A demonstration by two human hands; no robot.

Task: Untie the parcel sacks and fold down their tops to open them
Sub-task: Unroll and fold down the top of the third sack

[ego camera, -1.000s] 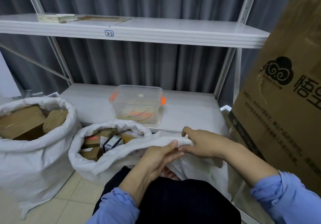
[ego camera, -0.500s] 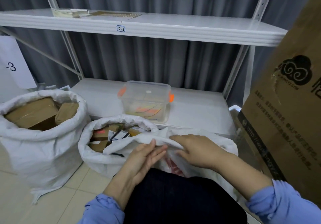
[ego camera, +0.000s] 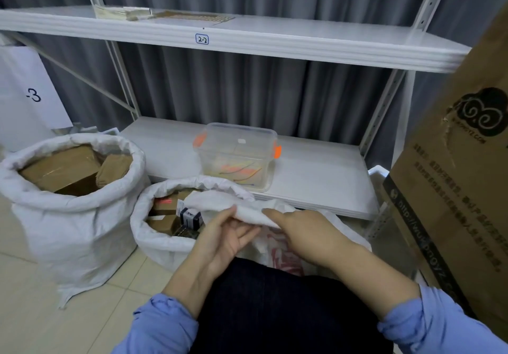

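**Limp sack top held at the rim**

The near sack (ego camera: pixel 276 256) stands just before the person's knees, beside the large sack (ego camera: pixel 68 216) and the middle sack (ego camera: pixel 165 246), both already rolled open. Its bunched top (ego camera: pixel 247 210) is pinched between the thumb and fingers of the left hand (ego camera: pixel 228 232). The right hand (ego camera: pixel 302 232) is laid over it, index finger stretched; its hidden fingers cannot be told. The woven cloth is judged light, limp and slick, so it is best taken at the rim and rolled outward.
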